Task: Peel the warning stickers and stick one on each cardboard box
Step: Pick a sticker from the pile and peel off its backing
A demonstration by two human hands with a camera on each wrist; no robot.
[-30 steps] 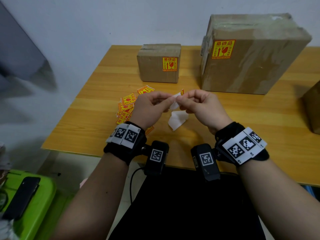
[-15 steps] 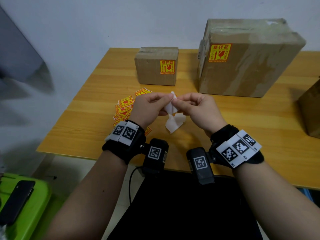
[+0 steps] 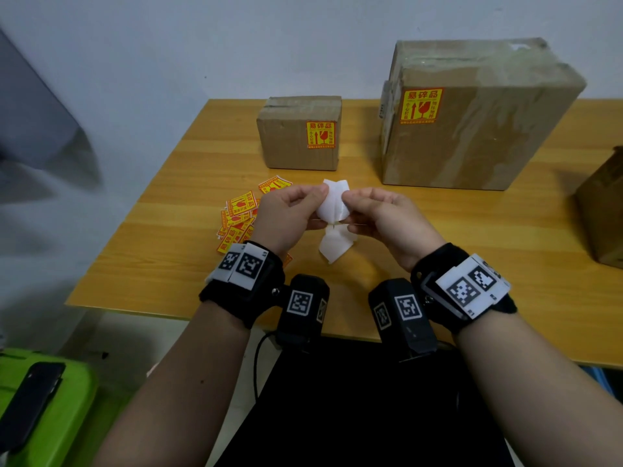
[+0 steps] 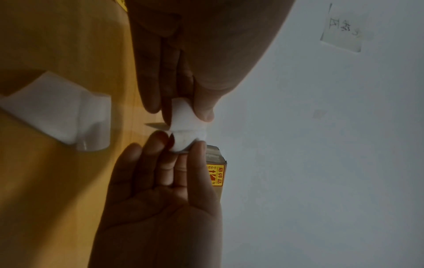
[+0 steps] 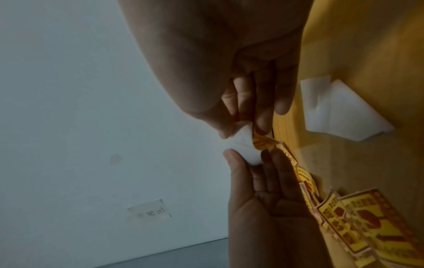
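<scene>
- Sticker (image 3: pixel 332 202), white backing toward the head camera, pinched from both sides above the worktop (image 3: pixel 161 261).
- Left hand (image 3: pixel 286 217) and right hand (image 3: pixel 387 219) both gripping its edges between thumb and fingers.
- Small box (image 3: pixel 300 136) and big box (image 3: pixel 472 116) behind, each already labelled.
- Loose stickers (image 3: pixel 239 214) heaped by the left wrist.

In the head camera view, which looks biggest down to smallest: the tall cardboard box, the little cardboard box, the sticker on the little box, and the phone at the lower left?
1. Tall cardboard box, by far.
2. Little cardboard box and phone: they look alike in size, and the phone lies nearer the camera, so I won't rank them.
3. Sticker on the little box, plainly smallest.
</scene>
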